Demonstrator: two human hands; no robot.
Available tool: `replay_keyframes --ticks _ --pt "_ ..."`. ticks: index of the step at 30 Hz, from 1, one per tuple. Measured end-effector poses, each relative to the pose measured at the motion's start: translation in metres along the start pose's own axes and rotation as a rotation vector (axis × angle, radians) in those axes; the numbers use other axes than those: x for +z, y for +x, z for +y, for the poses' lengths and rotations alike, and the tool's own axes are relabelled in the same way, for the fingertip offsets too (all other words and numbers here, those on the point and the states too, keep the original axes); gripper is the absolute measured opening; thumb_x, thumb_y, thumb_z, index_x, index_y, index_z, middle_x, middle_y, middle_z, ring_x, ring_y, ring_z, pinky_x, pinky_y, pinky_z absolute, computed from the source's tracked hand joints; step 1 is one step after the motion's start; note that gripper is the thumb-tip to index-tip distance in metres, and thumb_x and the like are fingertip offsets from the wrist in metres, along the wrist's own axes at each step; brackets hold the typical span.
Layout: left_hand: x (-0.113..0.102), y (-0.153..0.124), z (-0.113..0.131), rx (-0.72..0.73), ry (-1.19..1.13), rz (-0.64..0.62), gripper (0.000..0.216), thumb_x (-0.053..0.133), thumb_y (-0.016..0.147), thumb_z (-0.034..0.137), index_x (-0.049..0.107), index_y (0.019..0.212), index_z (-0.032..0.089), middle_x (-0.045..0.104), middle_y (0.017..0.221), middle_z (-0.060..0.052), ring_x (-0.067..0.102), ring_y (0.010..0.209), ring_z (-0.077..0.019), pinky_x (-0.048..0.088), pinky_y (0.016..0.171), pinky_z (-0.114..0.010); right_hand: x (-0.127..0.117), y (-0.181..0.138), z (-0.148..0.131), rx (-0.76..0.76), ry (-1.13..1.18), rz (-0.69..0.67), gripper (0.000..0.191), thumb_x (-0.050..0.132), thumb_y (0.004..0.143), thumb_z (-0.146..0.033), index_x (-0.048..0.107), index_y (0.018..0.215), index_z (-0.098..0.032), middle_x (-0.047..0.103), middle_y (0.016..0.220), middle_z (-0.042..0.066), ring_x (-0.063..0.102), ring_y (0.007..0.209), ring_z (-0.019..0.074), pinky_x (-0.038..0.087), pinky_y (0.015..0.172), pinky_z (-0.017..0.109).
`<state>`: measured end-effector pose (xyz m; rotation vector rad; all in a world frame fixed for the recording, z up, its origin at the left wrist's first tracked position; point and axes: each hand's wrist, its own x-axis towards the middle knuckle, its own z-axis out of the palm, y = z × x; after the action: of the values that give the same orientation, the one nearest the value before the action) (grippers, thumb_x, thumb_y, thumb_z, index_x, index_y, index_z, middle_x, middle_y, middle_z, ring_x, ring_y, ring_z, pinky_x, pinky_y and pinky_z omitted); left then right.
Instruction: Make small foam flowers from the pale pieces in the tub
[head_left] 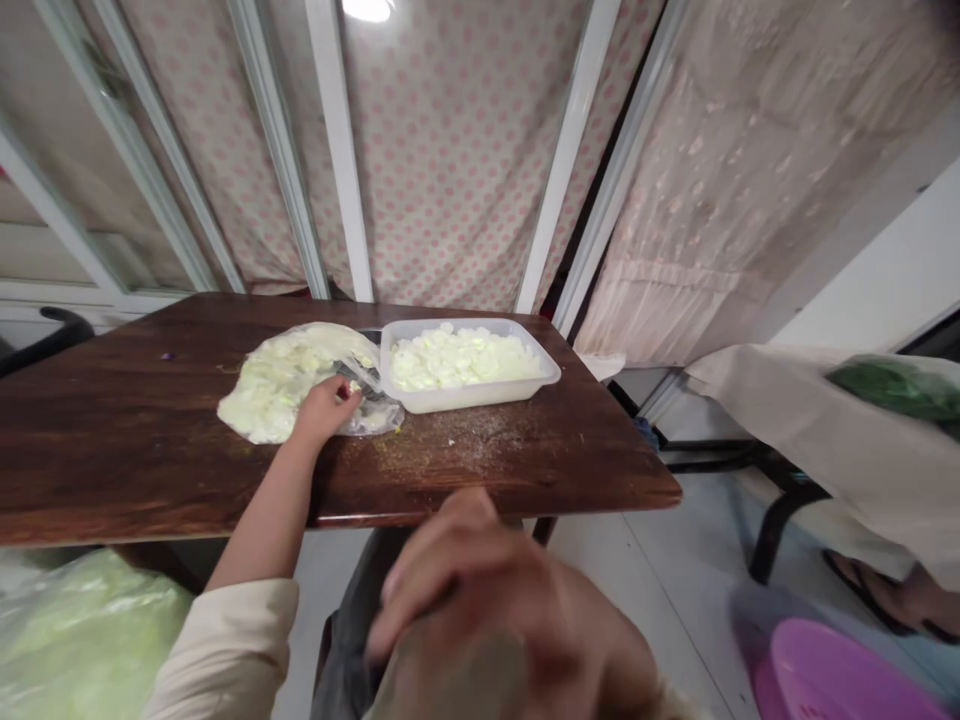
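Note:
My left hand (326, 408) is closed in a pinch on a small whitish piece (355, 387) at the right side of a clear plastic bag (274, 385). The bag lies on the table, full of pale yellow-green plant pieces. Just to its right stands a translucent white plastic tub (480, 397). Many pale white-green pieces (465, 357) fill the tub nearly to the rim. Close to the camera, in front of the table edge, my right hand (487, 590) is smeared by motion. Its fingers look bent, but whether they hold anything is unclear.
Crumbs (450, 442) are scattered over the dark wooden table (135, 430). A large bag of green stuff (90, 630) is at lower left. To the right are a pink basin (832, 670), a cloth-covered surface with bagged greens (896, 388), and another person's foot (919, 597). Curtained glass panels stand behind.

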<state>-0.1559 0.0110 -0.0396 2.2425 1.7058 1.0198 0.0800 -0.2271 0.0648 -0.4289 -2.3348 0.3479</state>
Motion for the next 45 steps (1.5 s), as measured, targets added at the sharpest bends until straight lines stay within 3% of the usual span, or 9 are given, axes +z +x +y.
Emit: replay_keyframes --ticks 2,5,10,14,17,21,25,30,45 --pt "-0.004 -0.002 0.002 0.063 -0.046 0.028 0.02 0.047 0.07 0.036 0.044 0.063 0.018 0.047 0.059 0.001 0.045 0.056 -0.0126 0.035 0.056 -0.023 0.0 0.0 0.036 0.173 -0.133 0.092 0.037 0.026 0.092 -0.041 0.051 0.108 -0.018 0.056 0.113 0.008 0.05 0.106 0.0177 0.038 0.092 0.037" --pt "-0.013 -0.008 0.009 0.2 -0.12 0.114 0.017 0.047 0.072 0.031 0.04 0.063 0.019 0.044 0.061 0.002 0.043 0.058 -0.012 0.035 0.057 -0.023 -0.003 -0.006 0.109 0.513 -0.581 0.202 0.039 0.041 0.087 -0.04 0.048 0.115 -0.015 0.051 0.121 0.014 0.041 0.117 0.0261 0.026 0.098 0.046" --pt "-0.029 -0.016 0.043 0.368 -0.263 0.31 0.016 0.048 0.073 0.024 0.036 0.064 0.02 0.043 0.064 0.001 0.044 0.062 -0.0135 0.037 0.061 -0.026 -0.014 -0.017 0.194 0.662 -0.891 0.019 0.034 0.043 0.085 -0.037 0.055 0.105 -0.012 0.059 0.105 0.017 0.05 0.103 0.0277 0.03 0.09 0.044" --pt "-0.025 -0.008 0.087 0.538 -0.3 0.158 0.013 0.049 0.073 0.02 0.038 0.067 0.02 0.047 0.071 -0.001 0.046 0.068 -0.0147 0.039 0.063 -0.028 -0.02 -0.013 0.199 0.553 -0.745 -0.159 0.036 0.042 0.086 -0.042 0.061 0.073 -0.014 0.062 0.072 0.007 0.055 0.07 0.018 0.037 0.072 0.032" --pt "-0.006 0.01 0.118 0.573 -0.276 0.062 0.009 0.048 0.075 0.018 0.04 0.069 0.019 0.046 0.075 -0.002 0.047 0.072 -0.0152 0.04 0.067 -0.028 -0.028 -0.001 0.198 0.492 -0.579 -0.168 0.046 0.041 0.085 -0.046 0.055 0.053 -0.016 0.052 0.048 0.001 0.048 0.051 0.0117 0.038 0.068 0.03" --pt "0.024 0.033 0.138 0.529 -0.225 0.072 0.007 0.048 0.074 0.016 0.043 0.068 0.018 0.046 0.079 -0.004 0.048 0.072 -0.0162 0.041 0.069 -0.031 -0.04 0.01 0.213 0.507 -0.291 0.219 0.026 0.042 0.085 -0.034 0.061 0.083 -0.017 0.065 0.077 0.005 0.058 0.072 0.0147 0.043 0.072 0.029" --pt "0.036 0.034 0.14 0.574 -0.242 0.051 0.003 0.047 0.078 0.015 0.047 0.075 0.018 0.05 0.087 -0.007 0.051 0.084 -0.0181 0.042 0.076 -0.032 -0.039 0.003 0.226 0.469 -0.018 0.323 0.036 0.049 0.08 -0.025 0.051 0.116 -0.019 0.062 0.105 0.009 0.059 0.092 0.0171 0.047 0.08 0.033" --pt "0.034 0.026 0.134 0.695 -0.283 -0.046 0.006 0.052 0.08 0.023 0.048 0.079 0.018 0.049 0.088 -0.005 0.051 0.083 -0.0156 0.042 0.075 -0.029 -0.029 -0.008 0.221 0.413 0.028 0.354 0.031 0.052 0.077 -0.022 0.058 0.107 -0.02 0.065 0.097 0.006 0.061 0.086 0.0173 0.049 0.081 0.034" --pt "0.033 0.033 0.131 0.661 -0.393 -0.045 0.021 0.07 0.066 0.029 0.055 0.076 0.018 0.05 0.081 -0.002 0.052 0.075 -0.0134 0.043 0.069 -0.027 -0.026 -0.011 0.226 0.544 0.355 0.356 0.033 0.061 0.071 -0.023 0.064 0.104 -0.021 0.067 0.098 0.005 0.062 0.093 0.0202 0.05 0.086 0.038"
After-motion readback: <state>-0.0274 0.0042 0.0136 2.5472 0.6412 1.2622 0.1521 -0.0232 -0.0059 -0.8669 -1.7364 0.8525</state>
